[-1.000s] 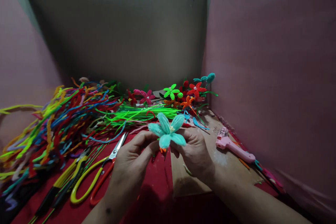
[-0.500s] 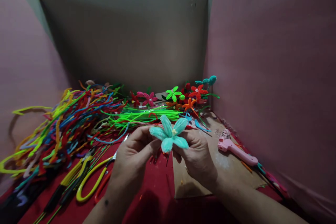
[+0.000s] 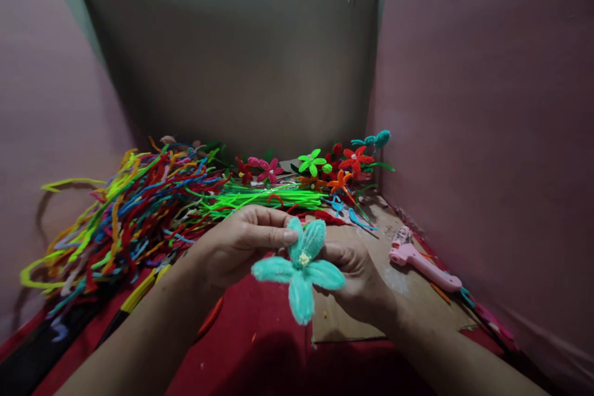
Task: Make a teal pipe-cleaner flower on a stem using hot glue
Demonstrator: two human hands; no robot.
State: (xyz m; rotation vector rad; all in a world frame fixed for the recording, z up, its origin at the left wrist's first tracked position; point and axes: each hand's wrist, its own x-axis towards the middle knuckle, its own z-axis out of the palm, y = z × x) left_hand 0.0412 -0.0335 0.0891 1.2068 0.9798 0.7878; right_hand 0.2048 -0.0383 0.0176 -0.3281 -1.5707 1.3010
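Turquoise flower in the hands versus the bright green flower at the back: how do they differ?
The turquoise flower is nearer and looks larger; the bright green flower is farther and looks smaller. The left hand and right hand hold the turquoise flower; neither hand touches the bright green flower. Both have petals spread around a centre.

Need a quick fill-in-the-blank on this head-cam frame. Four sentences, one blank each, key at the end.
1. The left hand has its thumb on a ____ of the turquoise flower.
2. Counting all around its centre, the flower held by the left hand and the right hand has ____ petals.
3. The bundle of straight stems beyond the hands is bright ____.
4. The pistol-shaped tool lying at the right is ____ in colour.

Missing words: petal; five; green; pink.
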